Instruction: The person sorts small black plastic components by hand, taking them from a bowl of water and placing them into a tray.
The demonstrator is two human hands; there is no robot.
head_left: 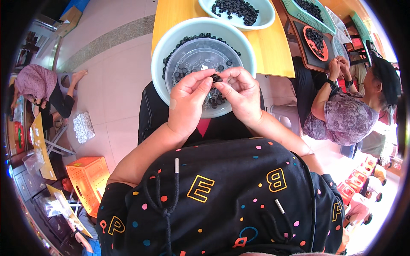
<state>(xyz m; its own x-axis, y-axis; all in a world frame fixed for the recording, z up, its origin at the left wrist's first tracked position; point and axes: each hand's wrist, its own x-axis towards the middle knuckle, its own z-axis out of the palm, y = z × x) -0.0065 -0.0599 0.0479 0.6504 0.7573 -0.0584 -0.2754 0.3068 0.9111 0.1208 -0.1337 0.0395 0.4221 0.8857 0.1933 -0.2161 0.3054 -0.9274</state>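
Note:
Both my hands meet above a pale blue basin in front of me. Between the fingertips of my left hand and my right hand is one small black round part, pinched from both sides. The fingers cover much of it, so its exact kind cannot be made out. Inside the basin sits a translucent grey bowl with some black parts and thin clear pieces in it. More small black parts lie around the bowl's edge, inside the basin.
A second pale basin with black parts stands on the yellow table. To the right, another person works beside an orange plate and a green basket. An orange crate stands on the floor at left.

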